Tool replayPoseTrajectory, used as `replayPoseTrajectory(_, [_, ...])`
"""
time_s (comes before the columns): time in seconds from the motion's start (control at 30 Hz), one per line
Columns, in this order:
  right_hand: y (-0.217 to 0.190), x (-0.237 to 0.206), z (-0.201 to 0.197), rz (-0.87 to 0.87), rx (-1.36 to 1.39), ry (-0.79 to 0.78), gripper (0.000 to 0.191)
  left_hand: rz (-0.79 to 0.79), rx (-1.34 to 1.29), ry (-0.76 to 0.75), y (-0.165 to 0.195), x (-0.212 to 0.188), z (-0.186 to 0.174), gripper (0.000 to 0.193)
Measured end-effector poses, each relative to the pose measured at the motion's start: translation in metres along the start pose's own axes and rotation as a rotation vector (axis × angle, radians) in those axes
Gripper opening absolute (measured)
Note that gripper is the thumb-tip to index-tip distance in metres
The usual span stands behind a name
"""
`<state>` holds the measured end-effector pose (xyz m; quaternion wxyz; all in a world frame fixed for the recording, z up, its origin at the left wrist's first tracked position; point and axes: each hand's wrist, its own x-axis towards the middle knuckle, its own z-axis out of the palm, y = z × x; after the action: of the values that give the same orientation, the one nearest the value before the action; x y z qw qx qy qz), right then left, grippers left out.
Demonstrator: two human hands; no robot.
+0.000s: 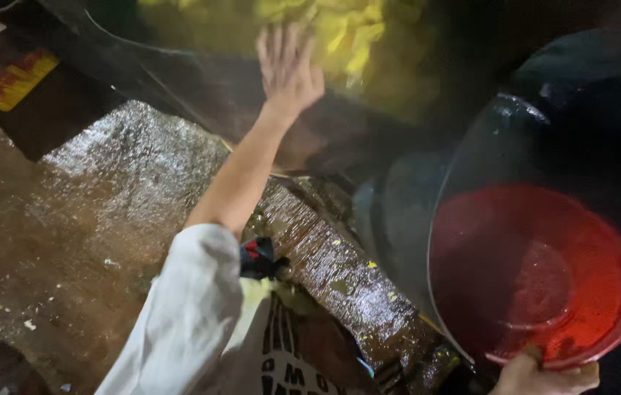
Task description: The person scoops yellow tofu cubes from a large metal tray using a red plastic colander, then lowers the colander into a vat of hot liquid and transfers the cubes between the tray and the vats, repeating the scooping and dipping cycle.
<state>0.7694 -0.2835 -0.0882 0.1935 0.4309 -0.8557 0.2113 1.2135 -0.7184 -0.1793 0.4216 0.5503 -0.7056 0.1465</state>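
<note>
Overhead, left hand (288, 62) spread open above yellow pieces (347, 36); right hand (544, 374) clamped on red basin (537, 274) rim; basin likely light, wet, slippery; grip rim.

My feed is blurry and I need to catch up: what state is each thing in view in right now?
left hand: open, fingers spread, stretched out over the yellow pieces
right hand: gripping the red basin's near rim
red basin: tilted, looks empty
yellow pieces: heaped in the big dark pan
big dark pan: holding the heap
foil-covered ledge: wet and shiny, with yellow scraps
</note>
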Motion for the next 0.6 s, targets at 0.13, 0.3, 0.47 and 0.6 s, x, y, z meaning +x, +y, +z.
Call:
replayPoseTrajectory(0.13, [-0.009,-0.002,-0.005,0.021,0.021,0.018,0.046,0.069,-0.004,0.006,0.019,-0.063,-0.052,0.041])
replayPoseTrajectory(0.3, [-0.013,-0.003,-0.006,0.042,-0.012,0.016,0.046,0.047,-0.132,0.088,0.027,-0.085,-0.065,0.033])
replayPoseTrajectory(0.47, [-0.012,-0.001,-0.002,0.035,0.221,0.06,0.044,-0.006,-0.01,-0.079,-0.002,0.011,0.0,0.045])
replayPoseTrajectory(0.6, [-0.012,-0.002,-0.003,0.07,0.426,0.103,0.044,0.036,-0.06,-0.135,0.024,-0.07,-0.063,0.06])
